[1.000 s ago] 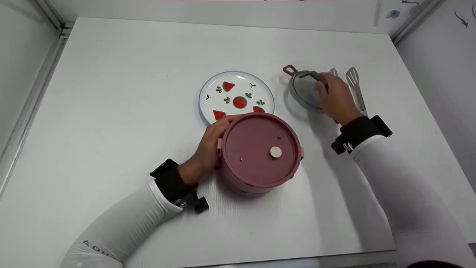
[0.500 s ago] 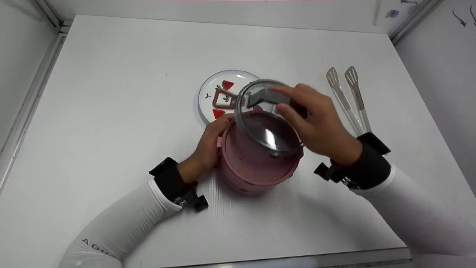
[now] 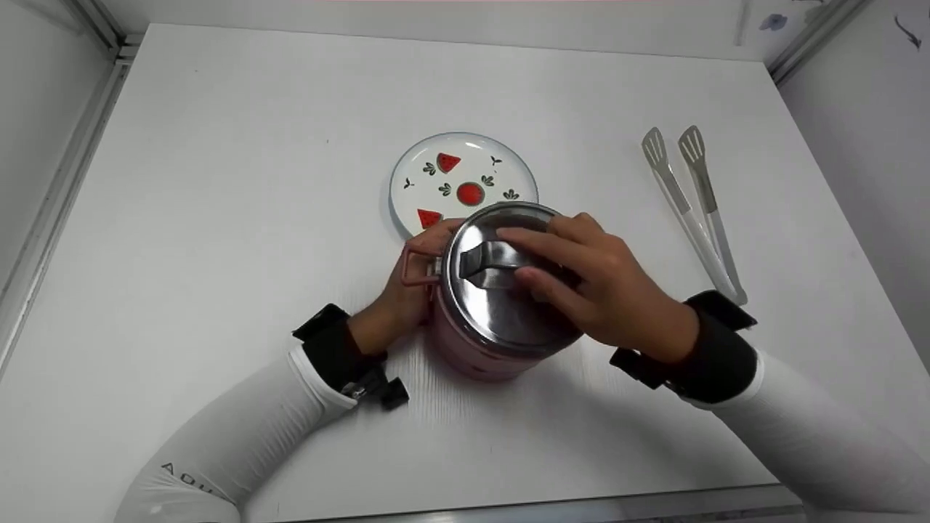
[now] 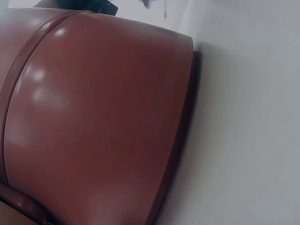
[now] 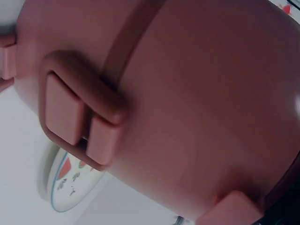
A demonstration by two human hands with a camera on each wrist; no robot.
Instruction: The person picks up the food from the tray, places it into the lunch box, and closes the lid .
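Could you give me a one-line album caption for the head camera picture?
Right hand holds a steel lid on a pink pot, left hand steadying it, beside a watermelon plate and tongs.

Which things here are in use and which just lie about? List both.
In use: pink pot, gripped at its side by the left hand; steel lid resting on the pot, held by the right hand.

Lying about: watermelon plate behind the pot; tongs to the right on the white table.
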